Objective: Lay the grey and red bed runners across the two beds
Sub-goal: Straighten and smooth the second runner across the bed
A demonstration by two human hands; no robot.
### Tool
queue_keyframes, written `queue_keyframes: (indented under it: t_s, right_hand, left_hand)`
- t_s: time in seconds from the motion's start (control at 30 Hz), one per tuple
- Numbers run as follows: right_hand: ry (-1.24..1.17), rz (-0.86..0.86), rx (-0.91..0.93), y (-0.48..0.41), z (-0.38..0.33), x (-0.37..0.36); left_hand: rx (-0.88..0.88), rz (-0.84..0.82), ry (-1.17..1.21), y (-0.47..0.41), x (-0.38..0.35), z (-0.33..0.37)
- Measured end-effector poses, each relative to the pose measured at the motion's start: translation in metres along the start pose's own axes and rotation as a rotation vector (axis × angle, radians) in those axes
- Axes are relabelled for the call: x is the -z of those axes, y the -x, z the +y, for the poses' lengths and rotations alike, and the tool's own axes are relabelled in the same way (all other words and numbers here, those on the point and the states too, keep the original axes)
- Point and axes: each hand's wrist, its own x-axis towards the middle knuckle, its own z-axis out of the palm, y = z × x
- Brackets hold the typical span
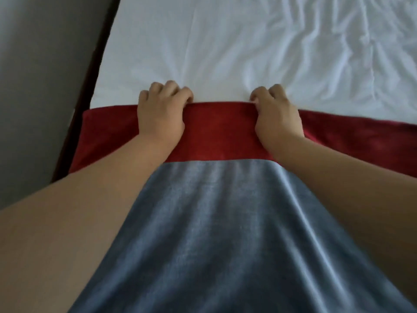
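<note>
A bed runner lies across a bed with a white sheet (225, 41). Its far band is red (216, 134) and its near part is grey (214, 233), with long folds running toward me. My left hand (161, 111) grips the far red edge with curled fingers. My right hand (276, 114) holds the same edge a little to the right, fingers curled over it. Both forearms stretch over the grey part. The runner's near end is out of view.
The white sheet is wrinkled toward the right (338, 53). The bed's left edge runs diagonally, with a dark strip (90, 71) and a grey floor or wall (40, 75) beyond it.
</note>
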Motion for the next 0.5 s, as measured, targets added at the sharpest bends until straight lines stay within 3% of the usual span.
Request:
queue_keyframes:
  t_s: [0.1, 0.2, 0.37, 0.5]
  right_hand:
    - [-0.059, 0.058, 0.195, 0.036, 0.036, -0.004]
    - [-0.011, 0.086, 0.342, 0.068, 0.095, 0.005]
    - [0.225, -0.079, 0.164, 0.097, 0.183, 0.039]
    - [0.258, -0.191, 0.080, 0.088, 0.235, 0.056]
  left_hand:
    - [0.000, 0.050, 0.065, 0.019, -0.011, 0.029]
    - [-0.131, -0.047, 0.145, 0.030, -0.019, 0.070]
    - [-0.354, -0.320, 0.042, 0.040, -0.047, 0.161]
    - [-0.259, -0.336, -0.039, 0.018, -0.070, 0.210]
